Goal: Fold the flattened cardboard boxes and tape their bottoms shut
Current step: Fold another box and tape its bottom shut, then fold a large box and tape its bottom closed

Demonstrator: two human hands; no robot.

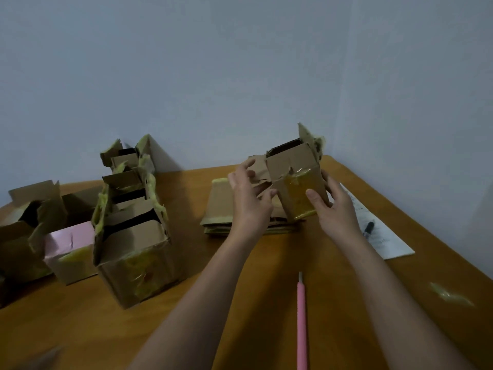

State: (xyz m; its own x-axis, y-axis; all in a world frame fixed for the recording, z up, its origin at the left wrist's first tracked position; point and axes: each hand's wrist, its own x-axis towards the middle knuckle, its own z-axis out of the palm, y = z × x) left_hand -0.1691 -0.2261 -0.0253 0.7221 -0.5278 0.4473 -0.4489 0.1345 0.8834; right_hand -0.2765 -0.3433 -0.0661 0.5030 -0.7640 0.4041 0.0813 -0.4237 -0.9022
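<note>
I hold a small cardboard box (296, 180) up in the middle right of the frame, above the stack of flattened boxes (221, 206) that lies on the wooden table (240, 303). My right hand (336, 206) grips the box's right side, thumb pressed on the front face where yellowish tape (298, 186) shines, fingers wrapped round the far side. My left hand (248, 198) is half open at the box's left edge, fingers curled around a torn flap (257, 169) that sticks out to the left; thumb and forefinger touch the cardboard. The box is tilted, its open end toward the wall.

At the left of the frame stand the folded boxes (133, 236), in a row, flaps up, with scraps of yellow tape along their edges. A pink one (69, 244) sits beside them. A pink utility knife (302, 321) lies on the table at lower centre, between my forearms. At the right edge of the table lies a sheet of paper (384, 239) with a black marker (369, 227) on it. A scrap of tape (450, 293) lies at lower right.
</note>
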